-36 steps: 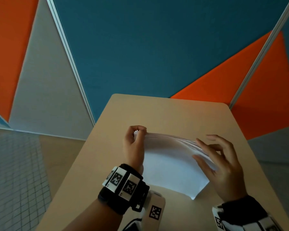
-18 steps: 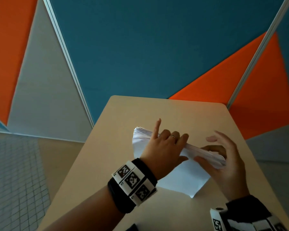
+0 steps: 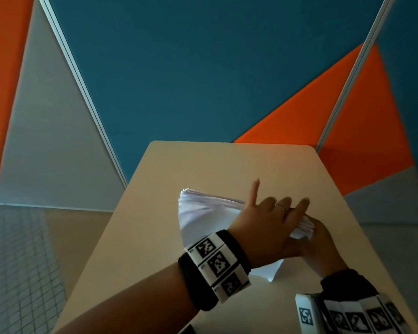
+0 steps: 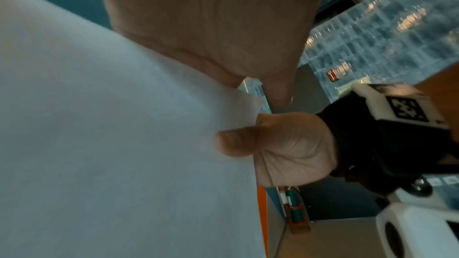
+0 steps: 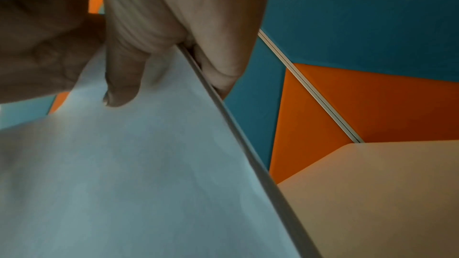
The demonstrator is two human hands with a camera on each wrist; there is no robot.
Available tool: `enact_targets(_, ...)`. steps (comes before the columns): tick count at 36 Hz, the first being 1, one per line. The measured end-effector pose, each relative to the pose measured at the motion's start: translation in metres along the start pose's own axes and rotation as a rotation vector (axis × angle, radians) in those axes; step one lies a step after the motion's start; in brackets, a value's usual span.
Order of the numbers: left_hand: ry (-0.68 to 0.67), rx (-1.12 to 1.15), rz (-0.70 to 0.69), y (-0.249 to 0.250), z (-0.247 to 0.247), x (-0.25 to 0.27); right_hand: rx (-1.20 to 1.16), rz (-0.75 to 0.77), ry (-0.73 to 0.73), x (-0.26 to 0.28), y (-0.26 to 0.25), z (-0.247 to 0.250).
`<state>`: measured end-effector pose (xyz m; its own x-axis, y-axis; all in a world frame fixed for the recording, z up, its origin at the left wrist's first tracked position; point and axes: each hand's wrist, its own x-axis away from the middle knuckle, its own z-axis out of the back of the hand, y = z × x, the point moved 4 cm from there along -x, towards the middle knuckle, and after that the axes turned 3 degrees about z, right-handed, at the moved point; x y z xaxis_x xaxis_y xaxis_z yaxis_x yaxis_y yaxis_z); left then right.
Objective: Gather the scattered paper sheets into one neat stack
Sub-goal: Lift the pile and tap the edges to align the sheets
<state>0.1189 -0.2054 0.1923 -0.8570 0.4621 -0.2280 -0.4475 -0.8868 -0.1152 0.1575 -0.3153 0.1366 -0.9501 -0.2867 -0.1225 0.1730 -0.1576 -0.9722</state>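
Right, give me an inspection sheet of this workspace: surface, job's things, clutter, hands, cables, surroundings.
Surface: beige table, rounded far corners.
Job's things: paper stack, white, gathered, held tilted above the table.
Clutter: nothing seen.
Hands: left hand lies over the stack's top edge, fingers spread; right hand pinches the stack's right end, thumb on the near face. Both wear tagged wristbands.
Cables: nothing seen.
Surroundings: teal, orange and grey wall panels; tiled floor at left.

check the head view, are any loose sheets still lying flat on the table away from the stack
No: the table shows only bare tan surface around the paper stack, which both hands hold together.
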Motion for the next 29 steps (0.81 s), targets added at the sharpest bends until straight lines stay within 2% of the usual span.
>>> enact_targets(3,-0.054,-0.047,-0.034,0.008,-0.009,-0.005,0.021,0.008,0.082,-0.001,0.002,0.003)
enact_targets(7,-0.026,-0.06,-0.025,0.007,-0.007,-0.005,0.175,0.012,0.031,0.0,0.001,0.006)
enact_targets(10,0.02,-0.082,0.011,-0.015,-0.008,0.005,0.119,0.126,0.007,0.001,-0.008,0.004)
enact_targets(12,0.004,-0.13,0.052,-0.037,-0.001,0.012,0.135,0.177,0.01,0.005,-0.023,-0.001)
enact_targets(13,-0.019,-0.151,0.085,-0.048,0.002,0.016,0.145,0.204,0.028,0.006,-0.026,-0.002)
enact_targets(15,-0.21,-0.141,0.175,-0.067,0.006,0.022,0.17,0.242,0.06,0.005,-0.026,-0.001)
enact_targets(16,-0.261,-0.147,0.195,-0.078,0.003,0.028,0.158,0.239,0.067,0.003,-0.023,0.001)
enact_targets(19,-0.088,-0.198,0.21,-0.104,0.012,0.046,0.152,0.199,0.06,0.0,-0.005,0.006)
enact_targets(21,-0.07,-0.198,0.274,-0.121,0.011,0.061,0.155,0.186,0.041,-0.002,-0.001,0.006)
enact_targets(23,-0.048,-0.07,0.319,-0.132,0.009,0.069,0.142,0.188,0.023,-0.003,-0.002,0.005)
enact_targets(25,-0.029,0.178,0.378,-0.143,0.007,0.075,0.149,0.215,-0.007,-0.003,-0.006,0.005)
enact_targets(27,0.003,0.603,0.47,-0.154,-0.004,0.082,0.112,0.188,-0.037,-0.004,-0.009,0.006)
enact_targets(29,0.074,0.913,0.556,-0.156,-0.017,0.086,0.068,0.137,-0.103,-0.006,-0.009,0.006)
